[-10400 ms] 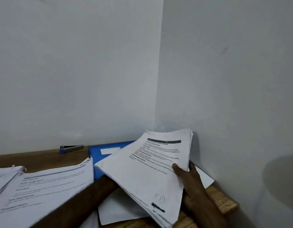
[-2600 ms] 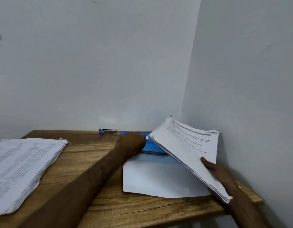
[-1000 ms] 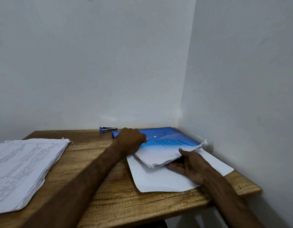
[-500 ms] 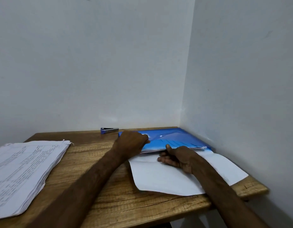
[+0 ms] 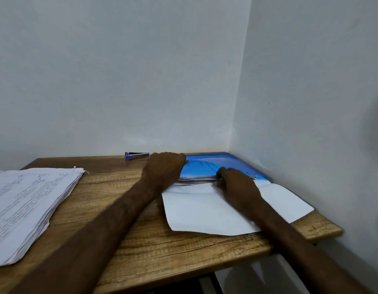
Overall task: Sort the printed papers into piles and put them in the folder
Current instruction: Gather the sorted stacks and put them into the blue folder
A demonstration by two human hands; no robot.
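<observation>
At the tabletop [image 5: 141, 240] corner, your left hand [image 5: 164, 166] grips the blue folder [image 5: 207, 163], right hand [image 5: 237, 185] curled on the floppy-looking paper stack [image 5: 194, 181] at its near edge.

Paper stack [image 5: 26, 209] partly beyond left edge

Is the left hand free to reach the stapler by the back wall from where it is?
Probably yes. The left hand holds the left edge of the blue folder, and the stapler lies just beside it on the table, with nothing between.
</observation>
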